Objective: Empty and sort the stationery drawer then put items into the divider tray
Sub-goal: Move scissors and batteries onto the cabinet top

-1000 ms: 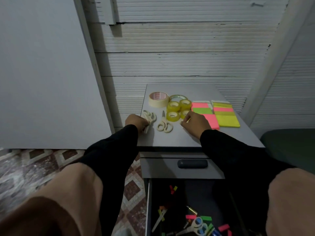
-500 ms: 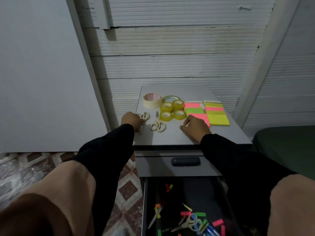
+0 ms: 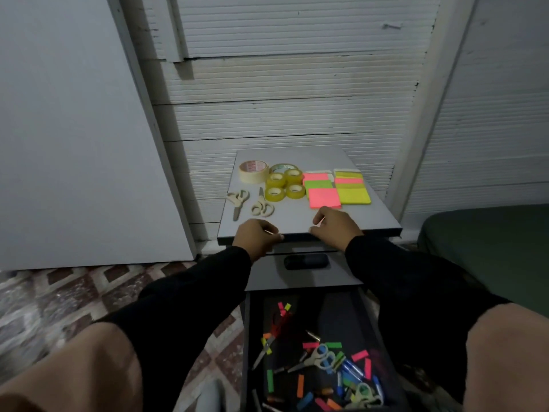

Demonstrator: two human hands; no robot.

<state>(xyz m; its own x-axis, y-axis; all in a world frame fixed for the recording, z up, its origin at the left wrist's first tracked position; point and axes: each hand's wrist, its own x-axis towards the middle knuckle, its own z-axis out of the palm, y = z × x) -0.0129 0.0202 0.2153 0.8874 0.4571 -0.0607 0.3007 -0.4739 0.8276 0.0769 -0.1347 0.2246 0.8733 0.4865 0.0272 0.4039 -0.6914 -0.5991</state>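
Here, left hand (image 3: 258,237) and right hand (image 3: 335,226) loosely curled, holding nothing, at the worktop (image 3: 297,224) front edge, two scissors (image 3: 261,206) and tape rolls (image 3: 284,185) behind, open drawer (image 3: 315,352) below

Single head view, looking forward-down, close over cabinet (image 3: 309,224).

On the tabletop (image 3: 309,157), tape rolls (image 3: 285,182) lie left of the sticky notes (image 3: 337,188). Two scissors (image 3: 249,202) lie before the rolls. The open drawer (image 3: 315,352) sits below.
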